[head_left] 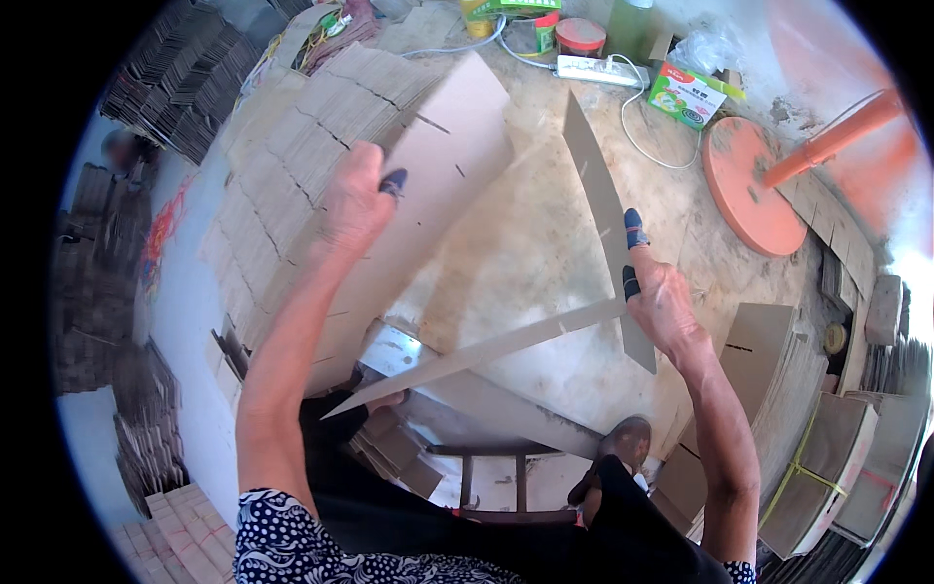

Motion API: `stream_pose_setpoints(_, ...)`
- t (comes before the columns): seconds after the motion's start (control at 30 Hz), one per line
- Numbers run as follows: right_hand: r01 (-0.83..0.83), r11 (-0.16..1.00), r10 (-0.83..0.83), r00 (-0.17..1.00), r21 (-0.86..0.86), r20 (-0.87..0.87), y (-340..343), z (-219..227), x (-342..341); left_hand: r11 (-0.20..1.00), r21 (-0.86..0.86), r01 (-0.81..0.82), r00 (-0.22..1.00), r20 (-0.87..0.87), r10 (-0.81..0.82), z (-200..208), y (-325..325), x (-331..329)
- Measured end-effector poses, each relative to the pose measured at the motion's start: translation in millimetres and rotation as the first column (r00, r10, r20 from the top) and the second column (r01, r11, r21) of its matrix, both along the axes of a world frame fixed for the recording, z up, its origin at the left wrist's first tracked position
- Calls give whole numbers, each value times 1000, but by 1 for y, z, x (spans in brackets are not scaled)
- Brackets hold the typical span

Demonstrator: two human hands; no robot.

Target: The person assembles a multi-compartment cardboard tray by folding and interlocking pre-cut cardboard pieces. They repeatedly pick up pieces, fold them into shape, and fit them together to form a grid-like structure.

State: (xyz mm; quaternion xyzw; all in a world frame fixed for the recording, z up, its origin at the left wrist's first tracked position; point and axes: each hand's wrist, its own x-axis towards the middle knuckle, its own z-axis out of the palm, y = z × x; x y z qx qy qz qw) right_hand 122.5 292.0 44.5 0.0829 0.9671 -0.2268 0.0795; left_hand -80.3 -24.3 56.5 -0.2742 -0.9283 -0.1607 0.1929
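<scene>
My left hand (358, 200) is closed at the top edge of a slotted cardboard sheet (443, 161), its thumb in a dark blue finger cover. That sheet leans at the front of a long stack of cardboard pieces (292, 146). On the right, my right hand (664, 300), with dark covers on two fingers, pinches two thin cardboard strips. One strip (595, 185) stands nearly upright, running away from me. The other strip (486, 348) slants down toward my lap, and the two meet beside my fingers.
A worn tabletop (525, 243) lies between my hands. Along its far side are a white power strip (601, 71), a red-lidded jar (581, 37) and a green-white box (686, 95). An orange round base with a pole (754, 185) stands far right. Bundled cardboard (817, 472) sits near right.
</scene>
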Motion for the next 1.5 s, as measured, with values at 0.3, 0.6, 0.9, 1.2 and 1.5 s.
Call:
stream_pose_setpoints(0.3,-20,999,14,984,-30,-180,-2,27,15,920,-26,392,789,524,-321,-47,53,83)
stream_pose_setpoints(0.6,-36,998,48,958,49,-281,9,34,52,914,-21,406,788,514,-339,-39,97,126)
stream_pose_setpoints(0.9,-64,995,45,972,-77,-230,-7,46,83,904,136,406,766,490,-417,-46,152,134)
stream_pose_setpoints(1.2,59,990,-79,983,-126,-164,9,-6,74,941,258,220,628,700,-339,-26,148,115)
stream_pose_setpoints(1.5,-40,999,40,999,-22,15,-19,-21,34,952,-301,-63,985,-169,12,-42,-19,-12)
